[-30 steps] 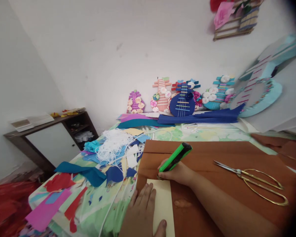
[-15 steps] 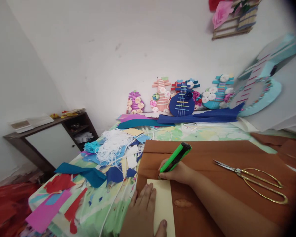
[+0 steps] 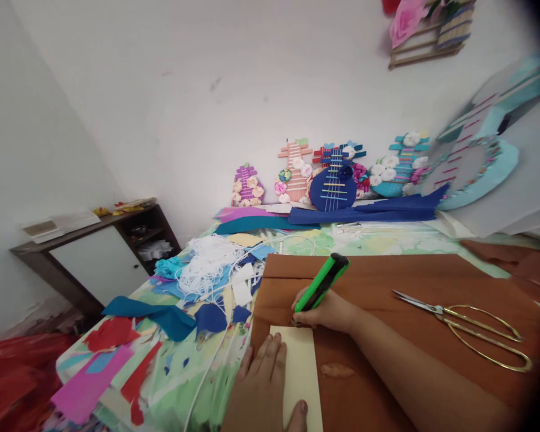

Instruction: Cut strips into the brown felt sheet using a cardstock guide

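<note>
My left hand (image 3: 261, 384) lies flat, fingers stretched, on a pale yellow strip (image 3: 299, 378) of paper or card. The strip rests on a large brown sheet (image 3: 387, 276) that looks like felt or cloth. My right hand (image 3: 326, 311) is closed around a thick green marker (image 3: 319, 287) with a black end pointing up. Its lower end meets the brown sheet just beyond the strip's far edge; the tip itself is hidden by my fingers. Gold-handled scissors (image 3: 445, 313) lie on the sheet to the right of my right forearm, blades slightly apart.
Left of the sheet lie tangled white string (image 3: 209, 267), blue scraps (image 3: 211, 318), a red scrap (image 3: 110, 335) and a magenta piece (image 3: 92, 384). Several decorated lute-shaped crafts, one dark blue (image 3: 333, 189), lean along the wall. A low cabinet (image 3: 99, 264) stands at far left.
The view has shifted very slightly. Both hands, the marker and the strip hold almost the same places on the brown sheet.
</note>
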Action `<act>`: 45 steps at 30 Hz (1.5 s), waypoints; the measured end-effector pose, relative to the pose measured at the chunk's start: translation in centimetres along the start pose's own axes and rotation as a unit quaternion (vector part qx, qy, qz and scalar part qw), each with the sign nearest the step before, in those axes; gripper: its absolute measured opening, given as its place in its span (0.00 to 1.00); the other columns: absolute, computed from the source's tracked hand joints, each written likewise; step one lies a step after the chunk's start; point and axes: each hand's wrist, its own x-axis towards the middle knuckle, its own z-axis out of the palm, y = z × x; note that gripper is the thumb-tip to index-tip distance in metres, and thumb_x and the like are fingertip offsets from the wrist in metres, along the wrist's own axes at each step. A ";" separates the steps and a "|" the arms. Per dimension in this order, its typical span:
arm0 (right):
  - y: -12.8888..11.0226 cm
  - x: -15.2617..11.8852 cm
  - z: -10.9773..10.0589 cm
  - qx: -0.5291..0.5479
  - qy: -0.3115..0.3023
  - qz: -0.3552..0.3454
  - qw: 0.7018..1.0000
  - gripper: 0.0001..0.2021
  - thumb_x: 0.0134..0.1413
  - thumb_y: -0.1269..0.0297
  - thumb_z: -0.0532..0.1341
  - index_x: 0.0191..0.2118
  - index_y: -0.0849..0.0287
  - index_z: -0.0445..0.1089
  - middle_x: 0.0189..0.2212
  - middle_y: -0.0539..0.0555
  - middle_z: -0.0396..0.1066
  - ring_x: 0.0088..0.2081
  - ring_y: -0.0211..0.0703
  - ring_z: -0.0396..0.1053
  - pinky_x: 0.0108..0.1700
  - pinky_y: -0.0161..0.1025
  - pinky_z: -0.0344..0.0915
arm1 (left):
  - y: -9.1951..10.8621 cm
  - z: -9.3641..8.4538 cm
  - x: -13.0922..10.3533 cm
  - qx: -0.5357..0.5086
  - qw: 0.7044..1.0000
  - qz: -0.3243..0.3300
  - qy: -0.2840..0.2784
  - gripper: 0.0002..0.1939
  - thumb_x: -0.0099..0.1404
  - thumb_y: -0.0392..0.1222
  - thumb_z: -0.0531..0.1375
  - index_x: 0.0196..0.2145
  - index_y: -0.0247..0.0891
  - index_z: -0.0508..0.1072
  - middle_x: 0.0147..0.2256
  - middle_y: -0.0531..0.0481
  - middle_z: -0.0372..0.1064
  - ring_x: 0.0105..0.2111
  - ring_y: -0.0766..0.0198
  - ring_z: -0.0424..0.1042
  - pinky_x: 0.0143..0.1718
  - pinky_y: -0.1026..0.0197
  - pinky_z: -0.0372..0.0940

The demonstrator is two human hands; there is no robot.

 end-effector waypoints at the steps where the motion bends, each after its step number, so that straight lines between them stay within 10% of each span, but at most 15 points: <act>1: -0.1 0.0 -0.1 0.001 -0.002 0.004 1.000 0.02 0.37 0.70 0.60 0.23 0.61 0.66 0.17 0.46 0.65 0.17 0.30 0.58 0.19 0.29 0.57 | -0.1 0.0 0.1 0.003 1.000 0.002 -0.002 0.35 0.53 0.48 0.53 0.57 0.32 0.51 0.57 0.43 0.43 0.56 0.49 0.45 0.54 0.49 0.42; 18: -1.5 -0.6 -0.1 -0.154 -0.021 -0.059 0.986 0.06 0.37 0.68 0.61 0.17 0.58 0.63 0.19 0.47 0.63 0.24 0.37 0.62 0.25 0.32 0.60 | 0.6 -0.6 -0.1 0.014 1.000 0.013 0.019 0.32 0.55 0.47 0.53 0.56 0.34 0.54 0.57 0.42 0.44 0.56 0.48 0.46 0.54 0.47 0.44; 37: -0.9 -1.2 0.3 0.014 0.106 0.009 0.994 0.11 0.41 0.57 0.61 0.24 0.60 0.64 0.19 0.48 0.66 0.20 0.35 0.64 0.23 0.32 0.62 | 3.9 -6.6 1.1 0.037 0.991 0.063 -0.111 0.38 0.51 0.54 0.56 0.53 0.24 0.58 0.55 0.32 0.46 0.54 0.46 0.49 0.52 0.48 0.48; 45: -0.3 -1.4 0.1 0.000 0.075 -0.009 0.997 0.09 0.41 0.60 0.61 0.25 0.60 0.63 0.21 0.49 0.66 0.26 0.38 0.67 0.28 0.33 0.63 | 2.9 -4.2 1.6 0.047 0.995 0.083 -0.037 0.33 0.54 0.58 0.52 0.48 0.28 0.64 0.54 0.33 0.51 0.53 0.44 0.50 0.51 0.47 0.48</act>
